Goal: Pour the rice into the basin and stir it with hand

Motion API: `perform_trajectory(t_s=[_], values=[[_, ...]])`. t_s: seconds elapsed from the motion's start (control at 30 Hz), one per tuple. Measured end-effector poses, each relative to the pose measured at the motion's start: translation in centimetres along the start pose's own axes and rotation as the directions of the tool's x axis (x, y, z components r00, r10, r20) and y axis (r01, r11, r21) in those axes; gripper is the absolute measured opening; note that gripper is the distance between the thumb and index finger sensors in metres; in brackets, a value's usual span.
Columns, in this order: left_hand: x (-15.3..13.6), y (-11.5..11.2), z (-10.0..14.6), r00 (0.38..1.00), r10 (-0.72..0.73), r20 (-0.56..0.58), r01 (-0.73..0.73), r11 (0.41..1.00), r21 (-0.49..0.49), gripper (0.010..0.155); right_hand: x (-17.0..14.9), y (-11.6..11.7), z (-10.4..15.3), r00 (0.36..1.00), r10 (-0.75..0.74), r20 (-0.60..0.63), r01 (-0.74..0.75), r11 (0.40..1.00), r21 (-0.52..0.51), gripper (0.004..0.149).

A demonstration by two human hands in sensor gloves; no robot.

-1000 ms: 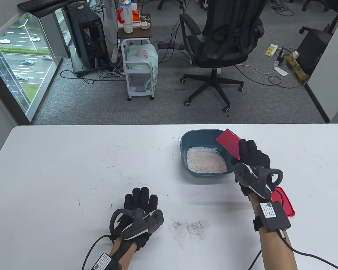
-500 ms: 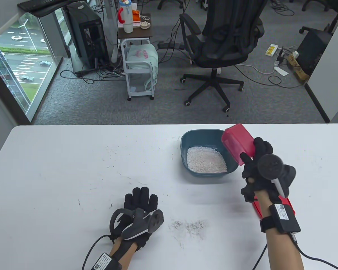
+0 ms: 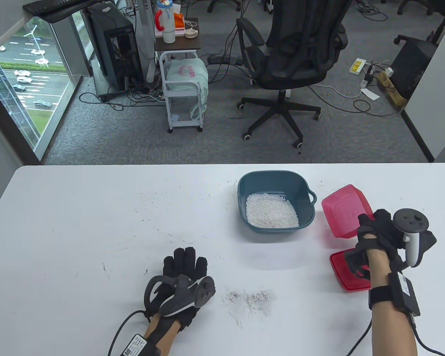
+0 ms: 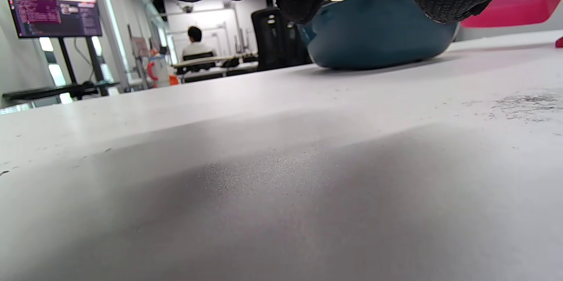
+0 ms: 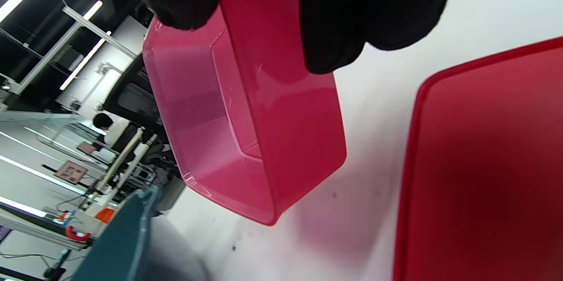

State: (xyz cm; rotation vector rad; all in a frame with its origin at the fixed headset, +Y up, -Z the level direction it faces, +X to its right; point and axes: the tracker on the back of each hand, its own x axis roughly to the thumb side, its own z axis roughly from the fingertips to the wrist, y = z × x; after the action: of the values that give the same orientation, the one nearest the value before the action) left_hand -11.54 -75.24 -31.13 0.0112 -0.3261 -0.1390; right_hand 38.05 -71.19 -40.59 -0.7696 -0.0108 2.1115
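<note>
A teal basin [image 3: 244, 183] stands on the white table with a heap of white rice [image 3: 271, 212] in it; its outer wall [image 4: 378, 34] shows in the left wrist view. My right hand [image 3: 378, 231] grips an empty red plastic box [image 3: 344, 211] just right of the basin, held above the table and tilted with its opening up and toward the basin. In the right wrist view my fingers [image 5: 369, 12] curl over the box [image 5: 246, 122] wall. My left hand [image 3: 185, 265] lies flat on the table, fingers straight, holding nothing.
The box's red lid [image 3: 346, 269] lies flat on the table beneath my right wrist, large in the right wrist view as the lid [image 5: 484, 175]. Dark scuffs [image 3: 250, 298] mark the table near my left hand. An office chair [image 3: 292, 55] and a cart [image 3: 183, 92] stand beyond the far edge.
My right hand has drawn the red box back from over the basin to the right and lower, turning it from a pouring tilt toward upright. The left hand has not moved.
</note>
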Motion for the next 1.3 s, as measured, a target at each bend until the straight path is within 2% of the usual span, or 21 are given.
perform_trajectory(t_s=[0.2, 0.3, 0.4, 0.5, 0.63, 0.7, 0.77, 0.83, 0.9, 0.97, 1.07, 1.13, 1.17, 1.23, 1.27, 1.3], values=[[0.2, 0.0, 0.0, 1.000, -0.007, 0.009, 0.007, 1.000, -0.002, 0.085, -0.8, 1.8, -1.8, 0.991, -0.080, -0.105, 0.092, 0.989, 0.117, 0.071], [0.2, 0.0, 0.0, 1.000, -0.003, 0.011, 0.003, 1.000, -0.004, 0.085, -1.2, 2.2, -2.2, 0.985, -0.091, -0.147, 0.112, 0.983, 0.144, 0.070], [0.2, -0.1, 0.0, 1.000, 0.000, 0.010, 0.000, 1.000, -0.010, 0.085, -1.3, 1.9, -2.0, 0.986, -0.074, -0.151, 0.097, 0.984, 0.150, 0.074], [0.2, 0.0, 0.0, 1.000, 0.003, 0.010, -0.003, 1.000, -0.013, 0.085, -1.1, 0.4, -1.0, 0.995, 0.009, -0.103, 0.002, 0.994, 0.106, 0.076], [0.3, -0.1, 0.0, 1.000, 0.009, 0.017, -0.009, 1.000, -0.009, 0.085, 0.0, -1.4, 1.8, 0.991, 0.048, 0.122, -0.061, 0.993, 0.099, 0.072], [0.4, -0.1, 0.0, 1.000, 0.010, 0.019, -0.010, 1.000, -0.004, 0.085, 0.6, -1.9, 4.1, 0.960, 0.038, 0.278, -0.061, 0.995, 0.074, 0.069], [0.3, -0.1, 0.0, 1.000, 0.016, 0.017, -0.016, 1.000, 0.004, 0.085, 1.0, -2.1, 6.7, 0.893, 0.052, 0.447, -0.074, 0.997, 0.031, 0.067], [0.2, -0.1, 0.1, 0.999, 0.032, 0.012, -0.032, 0.999, 0.011, 0.085, 1.0, -2.0, 9.4, 0.793, 0.132, 0.595, -0.129, 0.991, -0.047, 0.065], [0.2, -0.1, 0.1, 0.999, 0.048, 0.007, -0.048, 0.999, 0.021, 0.085, 0.6, -1.4, 11.4, 0.706, 0.260, 0.659, -0.234, 0.964, -0.130, 0.064], [0.2, -0.2, 0.0, 0.999, 0.053, 0.005, -0.053, 0.998, 0.019, 0.085, -0.2, -0.1, 12.6, 0.609, 0.375, 0.699, -0.379, 0.912, -0.159, 0.062], [-0.1, -0.1, -0.6, 0.994, 0.113, -0.007, -0.113, 0.993, 0.025, 0.085, -1.6, 1.4, 13.3, 0.538, 0.429, 0.726, -0.443, 0.876, -0.189, 0.062], [-0.4, 0.2, -1.6, 0.963, 0.269, -0.024, -0.269, 0.963, 0.018, 0.085, -2.6, 2.3, 13.5, 0.520, 0.430, 0.738, -0.450, 0.872, -0.191, 0.061], [-0.6, 0.4, -2.1, 0.922, 0.386, -0.036, -0.386, 0.923, 0.008, 0.085, -3.0, 2.6, 13.4, 0.522, 0.421, 0.742, -0.450, 0.875, -0.179, 0.061], [-0.9, 0.9, -3.7, 0.777, 0.626, -0.064, -0.628, 0.778, -0.018, 0.085, -3.5, 3.1, 13.4, 0.535, 0.393, 0.748, -0.468, 0.875, -0.125, 0.060], [-1.1, 1.2, -4.8, 0.687, 0.723, -0.070, -0.726, 0.688, -0.018, 0.084, -3.6, 3.3, 13.5, 0.529, 0.384, 0.757, -0.486, 0.868, -0.101, 0.060], [-1.3, 1.5, -5.6, 0.638, 0.766, -0.081, -0.769, 0.640, -0.005, 0.084, -3.7, 3.4, 13.6, 0.521, 0.387, 0.761, -0.496, 0.863, -0.099, 0.060]])
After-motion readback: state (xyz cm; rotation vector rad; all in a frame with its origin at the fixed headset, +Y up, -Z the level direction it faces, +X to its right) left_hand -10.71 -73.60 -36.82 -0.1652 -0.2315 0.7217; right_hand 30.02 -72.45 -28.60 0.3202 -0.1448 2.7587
